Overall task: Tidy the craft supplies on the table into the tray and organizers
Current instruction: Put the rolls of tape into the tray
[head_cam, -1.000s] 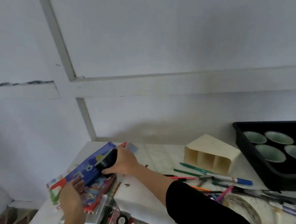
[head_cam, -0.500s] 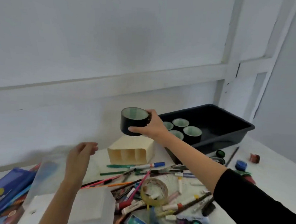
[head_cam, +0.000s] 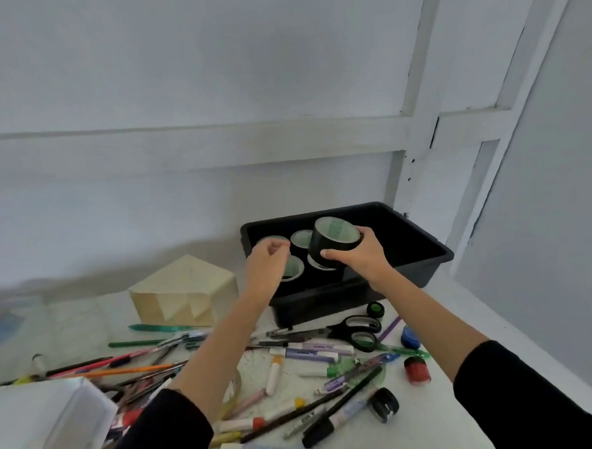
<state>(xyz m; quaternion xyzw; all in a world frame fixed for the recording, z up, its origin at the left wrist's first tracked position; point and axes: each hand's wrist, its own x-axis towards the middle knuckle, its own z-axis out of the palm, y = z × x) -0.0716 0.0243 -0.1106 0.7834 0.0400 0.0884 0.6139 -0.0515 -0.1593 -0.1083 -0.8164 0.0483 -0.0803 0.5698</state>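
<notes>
the right hand holds a black tape roll over the black tray. its fingers are curled over the roll's far edge and the thumb presses the near wall, so the grip is clamped on the roll. the roll's pale green core faces up. directly below these fingers a second roll stands in the tray; whether the held roll touches it cannot be told.

just left of those fingers the left hand hangs above the tray's near left part. its fingers are curled in together, with nothing seen in them. under and beyond them stand three more rolls, cores up.

nearer than the left fingers and further left, a cream organizer sits on the tabletop. nearer than the right fingers, black-handled scissors lie just in front of the tray, with a small black roll beside them. lilac-labelled markers lie among the scattered pens; their print is too small to read.
</notes>
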